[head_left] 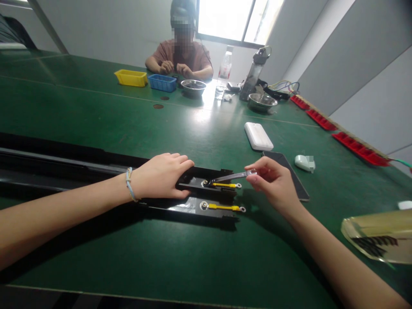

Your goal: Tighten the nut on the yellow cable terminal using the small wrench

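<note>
Two long black metal rails [106,159] lie side by side on the table. My left hand [162,175] is closed over the far one, thumb on the near side and fingers across its top. Pinched in my right hand [272,178] is a silver wrench [230,176], its far end down at the nut [204,183] on the far rail. A yellow ground wire [225,185] with a ring terminal runs out from that nut. On the near rail, a second yellow wire [225,207] is fastened under another nut [204,205].
Beyond the rails lie a white power bank [258,136], a dark phone [286,171] and a pale mouse [304,163]. A yellow bin [131,78], a blue bin [162,83] and metal bowls [263,102] stand farther back. A person [182,56] sits opposite. Red trays [358,148] line the right edge.
</note>
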Available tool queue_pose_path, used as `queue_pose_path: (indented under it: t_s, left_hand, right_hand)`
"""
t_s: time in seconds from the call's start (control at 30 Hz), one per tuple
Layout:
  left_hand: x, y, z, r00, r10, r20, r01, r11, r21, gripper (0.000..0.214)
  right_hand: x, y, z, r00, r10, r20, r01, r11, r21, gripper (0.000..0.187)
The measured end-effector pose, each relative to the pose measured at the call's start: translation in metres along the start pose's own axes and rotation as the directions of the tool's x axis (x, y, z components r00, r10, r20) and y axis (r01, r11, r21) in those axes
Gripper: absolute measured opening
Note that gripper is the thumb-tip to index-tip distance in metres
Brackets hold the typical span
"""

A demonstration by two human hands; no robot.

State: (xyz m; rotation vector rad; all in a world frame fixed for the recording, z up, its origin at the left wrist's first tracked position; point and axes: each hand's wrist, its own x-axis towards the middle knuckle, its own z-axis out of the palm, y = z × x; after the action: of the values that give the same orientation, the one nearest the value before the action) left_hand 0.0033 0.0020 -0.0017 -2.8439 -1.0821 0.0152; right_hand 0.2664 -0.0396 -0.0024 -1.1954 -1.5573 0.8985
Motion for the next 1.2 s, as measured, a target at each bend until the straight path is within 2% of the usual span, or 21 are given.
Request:
queue_pose_path:
  t_s: [0.37,0.6,0.87,1.03,1.2]
  left_hand:
    - [-0.001,0.0,-0.001,1.0,-0.005,0.007,0.005,1.0,-0.014,0.053]
    - [-0.001,-0.001,0.0,1.0,0.0,0.003,0.0,1.0,-0.014,0.053]
    - [-0.001,0.0,0.0,1.0,-0.006,0.005,0.006,1.0,-0.015,0.052]
    - [-0.001,0.0,0.0,1.0,-0.013,0.005,0.013,1.0,-0.019,0.051]
    - [-0.001,0.0,0.0,1.0,0.0,-0.004,0.0,1.0,-0.008,0.053]
  right_hand:
    - [0.01,0.017,-0.006,0.998,0.06,-0.036,-0.062,0.996,-0.068,0.022]
    - [0.007,0.009,-0.007,0.999,0.05,-0.014,-0.05,0.998,-0.023,0.024]
    - [-0.007,0.002,0.003,0.997,-0.056,0.045,0.057,0.998,-0.004,0.036]
    - [-0.012,0.001,0.008,0.995,-0.052,0.088,0.05,0.998,0.022,0.04]
    - [-0.008,0.001,0.005,0.998,-0.046,0.052,0.045,0.999,0.03,0.036]
